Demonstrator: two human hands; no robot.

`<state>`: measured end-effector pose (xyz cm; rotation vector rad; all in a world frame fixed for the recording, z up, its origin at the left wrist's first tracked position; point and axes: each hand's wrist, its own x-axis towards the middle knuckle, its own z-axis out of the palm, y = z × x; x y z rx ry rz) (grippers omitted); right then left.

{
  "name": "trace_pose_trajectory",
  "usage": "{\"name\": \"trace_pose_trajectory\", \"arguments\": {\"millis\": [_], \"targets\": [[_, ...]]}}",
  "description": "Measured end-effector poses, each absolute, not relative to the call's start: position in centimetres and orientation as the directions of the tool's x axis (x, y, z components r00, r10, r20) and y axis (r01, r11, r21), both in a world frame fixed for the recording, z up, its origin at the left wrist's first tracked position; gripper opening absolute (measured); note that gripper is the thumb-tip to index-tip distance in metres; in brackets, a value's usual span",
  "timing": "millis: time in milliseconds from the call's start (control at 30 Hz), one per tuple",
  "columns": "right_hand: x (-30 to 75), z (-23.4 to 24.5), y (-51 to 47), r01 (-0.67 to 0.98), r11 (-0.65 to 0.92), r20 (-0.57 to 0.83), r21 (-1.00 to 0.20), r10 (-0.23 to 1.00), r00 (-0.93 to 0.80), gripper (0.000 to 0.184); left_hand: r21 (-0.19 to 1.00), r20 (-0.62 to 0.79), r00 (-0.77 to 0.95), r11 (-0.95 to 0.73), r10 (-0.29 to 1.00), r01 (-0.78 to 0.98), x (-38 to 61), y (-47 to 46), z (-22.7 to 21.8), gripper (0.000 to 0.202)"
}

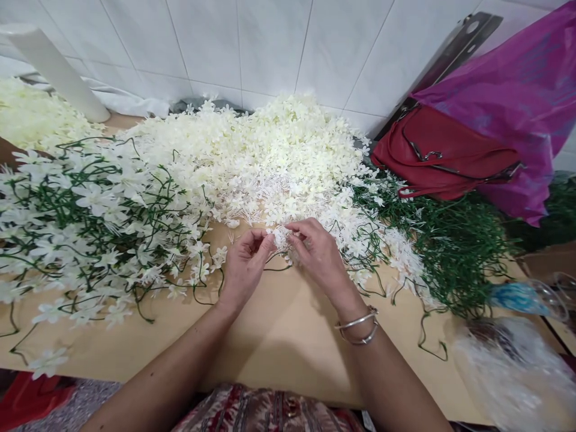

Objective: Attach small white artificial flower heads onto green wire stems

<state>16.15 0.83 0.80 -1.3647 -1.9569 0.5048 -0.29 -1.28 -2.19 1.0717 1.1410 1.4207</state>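
My left hand [246, 259] is over the middle of the table with thumb and forefinger pinched on the edge of a white artificial flower [279, 237]. Close beside it, my right hand [317, 252] has its thumb and fingers at the other side of the same flower. Below the hands a thin green stem [276, 269] shows; whether it joins the flower is hidden. Just beyond my fingers lies a big heap of loose cream-white blossoms [270, 144] with white stamens [245, 210]. To the left, finished-looking white flowers on green stems [103, 222] are piled up.
Bare green stems [459, 246] lie heaped at the right. Behind them are a red handbag [450, 150] and a purple plastic bag [513, 96]. Clear plastic wrapping [513, 366] sits at the right front. A white roll [58, 72] leans at the back left; another person's arm [11, 153] enters there.
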Motion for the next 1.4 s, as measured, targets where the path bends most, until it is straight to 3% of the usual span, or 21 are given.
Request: {"name": "trace_pose_trajectory", "arguments": {"millis": [100,167,367,500,600,700,900,1033,1167,1267,1400], "targets": [[15.6,-0.2,1.4,0.82,0.374,0.302,-0.433,0.917,-0.259,0.023,0.98,0.023,-0.18,-0.058,0.983,-0.188,0.0,-1.2,-1.9,0.033],[15.5,-0.4,1.4,0.841,0.373,0.32,-0.392,0.912,-0.255,0.02,0.98,0.02,-0.222,-0.063,0.975,-0.187,0.1,-1.2,-1.7,0.033],[15.8,-0.2,0.9,0.615,0.388,0.459,-0.687,0.887,-0.048,0.018,0.98,0.049,-0.297,-0.103,0.954,-0.169,0.1,-1.1,-1.8,0.028],[16.0,-0.4,0.9,0.372,0.257,0.316,-0.892,0.943,0.104,0.011,0.982,0.056,-0.29,-0.106,0.955,-0.159,0.0,-1.1,-1.9,0.024],[16.2,-0.8,1.3,0.145,0.181,0.201,-0.973,0.969,0.143,0.013,0.979,0.051,-0.287,-0.104,0.957,-0.172,-0.1,-1.1,-1.9,0.022],[16.3,-1.1,1.6,0.019,0.147,0.148,-0.989,0.978,0.143,0.019,0.975,0.057,-0.298,-0.117,0.953,-0.187,-0.1,-1.0,-1.8,0.021],[16.2,-1.0,1.5,0.02,0.127,0.128,-0.992,0.984,0.123,0.018,0.968,0.086,-0.309,-0.153,0.947,-0.2,0.0,-0.9,-1.8,0.02],[16.2,-0.2,1.1,0.194,0.221,0.249,-0.956,0.959,0.137,0.009,0.958,0.067,-0.292,-0.143,0.954,-0.247,0.1,-0.9,-1.8,0.027],[16.1,1.0,0.5,0.406,0.353,0.416,-0.843,0.906,0.075,0.013,0.966,0.033,-0.3,-0.107,0.953,-0.235,0.0,-0.9,-1.9,0.031],[15.7,1.4,0.3,0.312,0.388,0.427,-0.867,0.902,0.065,0.012,0.968,0.022,-0.298,-0.095,0.954,-0.232,-0.1,-1.0,-2.1,0.034],[15.2,1.2,0.3,0.103,0.322,0.328,-0.941,0.943,0.054,0.007,0.961,-0.001,-0.298,-0.081,0.955,-0.264,-0.1,-0.9,-2.2,0.037]]}}
